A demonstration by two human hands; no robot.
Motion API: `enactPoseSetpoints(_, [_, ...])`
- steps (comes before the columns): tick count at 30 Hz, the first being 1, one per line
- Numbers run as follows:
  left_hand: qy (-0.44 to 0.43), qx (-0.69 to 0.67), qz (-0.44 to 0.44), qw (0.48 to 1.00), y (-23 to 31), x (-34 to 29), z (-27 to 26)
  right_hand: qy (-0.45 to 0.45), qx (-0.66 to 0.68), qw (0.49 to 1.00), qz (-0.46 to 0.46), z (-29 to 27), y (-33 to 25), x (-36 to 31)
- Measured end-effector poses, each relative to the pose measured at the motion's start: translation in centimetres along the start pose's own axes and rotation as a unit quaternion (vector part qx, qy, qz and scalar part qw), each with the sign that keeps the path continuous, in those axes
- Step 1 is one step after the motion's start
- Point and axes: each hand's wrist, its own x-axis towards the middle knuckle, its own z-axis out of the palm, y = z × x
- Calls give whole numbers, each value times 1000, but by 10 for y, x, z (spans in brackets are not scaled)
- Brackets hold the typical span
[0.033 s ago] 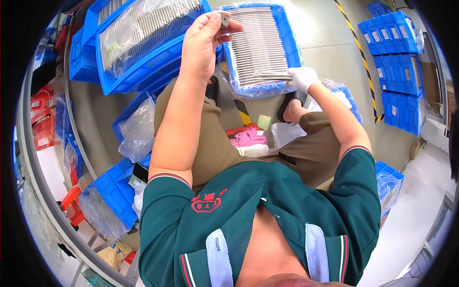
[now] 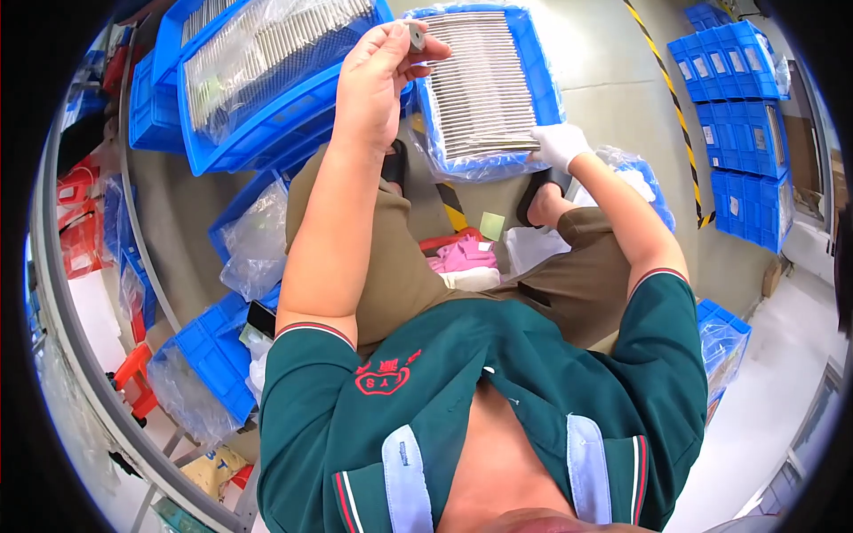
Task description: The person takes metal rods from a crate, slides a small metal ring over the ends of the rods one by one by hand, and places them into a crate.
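Though it looks light and stiff, the small grey metal piece pinched in the bare left hand above the blue tray of thin rods seems slippery, best gripped by its edges, while the gloved right hand grasps that tray's near rim

Factory floor: stacked blue parts bins, hazard-striped floor tape.

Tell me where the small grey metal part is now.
In the head view it sits top centre, pinched in the left hand: the small grey part, just left of the blue tray of metal rods.
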Motion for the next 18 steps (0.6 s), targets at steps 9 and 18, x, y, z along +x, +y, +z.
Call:
enactPoseSetpoints(9, [9,9,-50,999,1,-5,-3,-20,40,992,-118,27,-24,42])
enactPoseSetpoints(18, [6,-13,-65,998,5,-6,-3,191,38,967,-166,42,-28,42])
